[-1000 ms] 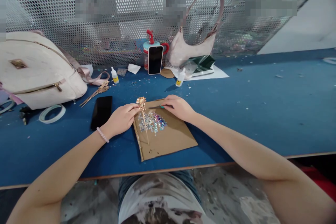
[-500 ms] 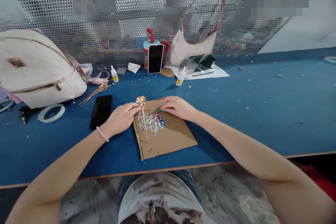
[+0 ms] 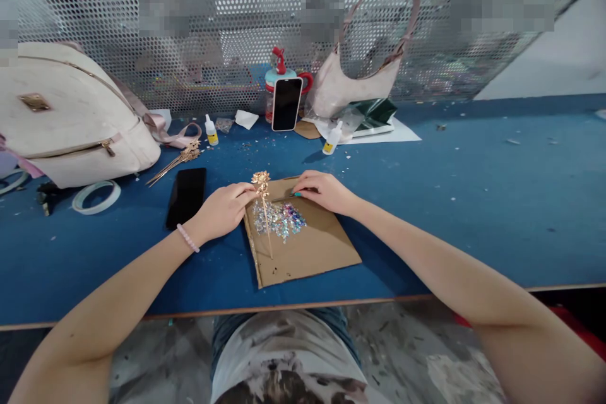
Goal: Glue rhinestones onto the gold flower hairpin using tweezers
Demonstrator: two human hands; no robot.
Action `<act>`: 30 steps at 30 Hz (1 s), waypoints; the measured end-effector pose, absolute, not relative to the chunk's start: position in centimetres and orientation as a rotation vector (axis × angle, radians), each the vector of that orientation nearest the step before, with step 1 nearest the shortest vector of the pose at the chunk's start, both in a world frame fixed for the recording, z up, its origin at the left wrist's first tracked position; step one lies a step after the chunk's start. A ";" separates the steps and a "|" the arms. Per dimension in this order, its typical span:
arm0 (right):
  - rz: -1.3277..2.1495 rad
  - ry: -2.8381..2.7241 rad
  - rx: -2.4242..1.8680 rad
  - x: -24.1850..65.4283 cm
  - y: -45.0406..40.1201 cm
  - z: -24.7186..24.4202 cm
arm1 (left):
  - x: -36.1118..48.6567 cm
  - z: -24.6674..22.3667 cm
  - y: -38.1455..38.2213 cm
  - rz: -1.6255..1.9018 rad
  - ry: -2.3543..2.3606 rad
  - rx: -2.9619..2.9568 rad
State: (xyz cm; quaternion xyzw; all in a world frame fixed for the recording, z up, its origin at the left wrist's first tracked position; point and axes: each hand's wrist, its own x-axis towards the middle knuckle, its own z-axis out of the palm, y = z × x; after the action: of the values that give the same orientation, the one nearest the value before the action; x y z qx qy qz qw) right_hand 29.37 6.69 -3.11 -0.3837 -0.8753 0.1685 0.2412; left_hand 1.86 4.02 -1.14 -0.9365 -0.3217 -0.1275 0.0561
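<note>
My left hand point(image 3: 230, 207) pinches a gold hairpin point(image 3: 261, 184) just below its flower-shaped head. The pin's long stem point(image 3: 267, 232) points down toward me over a sheet of brown cardboard point(image 3: 322, 243). Under the stem lies a loose heap of small shiny rhinestones point(image 3: 286, 222) in clear, blue and purple tones. My right hand point(image 3: 326, 192) rests over the cardboard's far edge, its fingers closed on thin tweezers point(image 3: 284, 199) that point left toward the flower. Whether the tips hold a stone is too small to tell.
Left of the cardboard lie a black phone point(image 3: 186, 197), more gold hairpins point(image 3: 176, 161), a tape roll point(image 3: 96, 196) and a white backpack point(image 3: 71, 113). Behind stand two glue bottles point(image 3: 211, 130), a propped phone point(image 3: 286, 104), a cup point(image 3: 280, 79) and a handbag point(image 3: 360, 85).
The whole view has shifted slightly, so things sit a little farther right. The hairpin's flower head appears turned slightly. Both hands keep their grips.
</note>
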 end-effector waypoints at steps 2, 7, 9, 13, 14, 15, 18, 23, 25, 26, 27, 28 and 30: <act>0.485 -2.429 -1.028 29.5 6.6 -2.9 | 1.8 -1.2 4.0 -0.383 -0.975 -2.841; 0.566 -2.476 -0.962 29.6 6.2 -2.4 | 1.9 -1.0 4.0 -0.366 -0.962 -2.844; 0.575 -2.473 -0.954 29.7 6.1 -2.4 | 1.9 -1.0 4.0 -0.357 -0.960 -2.844; 0.548 -2.439 -0.973 30.1 6.3 -2.4 | 1.8 -1.0 3.9 -0.346 -0.961 -2.842; 0.535 -2.428 -0.987 30.3 6.3 -2.3 | 1.8 -1.0 3.9 -0.345 -0.962 -2.842; 0.519 -2.418 -1.003 30.5 6.4 -2.3 | 1.8 -1.1 3.9 -0.345 -0.963 -2.842; 0.461 -2.406 -1.050 31.1 6.5 -2.1 | 1.8 -1.1 3.9 -0.344 -0.964 -2.843; 0.462 -2.474 -1.023 31.5 6.2 -1.6 | 1.8 -1.1 4.0 -0.339 -0.965 -2.844; 0.485 -2.500 -0.998 31.4 6.0 -1.5 | 1.8 -1.1 4.0 -0.340 -0.967 -2.844; 0.494 -2.508 -0.991 31.4 5.9 -1.4 | 1.9 -1.1 4.0 -0.342 -0.968 -2.842; 0.501 -2.512 -0.993 31.3 5.8 -1.4 | 1.9 -1.1 4.0 -0.343 -0.968 -2.841; 0.506 -2.512 -1.004 31.2 5.8 -1.3 | 1.9 -1.1 4.0 -0.344 -0.967 -2.841; 0.514 -2.489 -1.042 31.1 5.7 -1.3 | 1.9 -1.1 4.0 -0.343 -0.966 -2.839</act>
State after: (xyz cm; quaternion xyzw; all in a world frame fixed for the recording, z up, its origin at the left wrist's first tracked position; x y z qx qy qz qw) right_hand 31.09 5.68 -1.27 -0.3720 -0.8886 0.1833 0.1960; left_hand 1.86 4.01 -1.08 -0.9388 -0.3194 -0.1134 0.0614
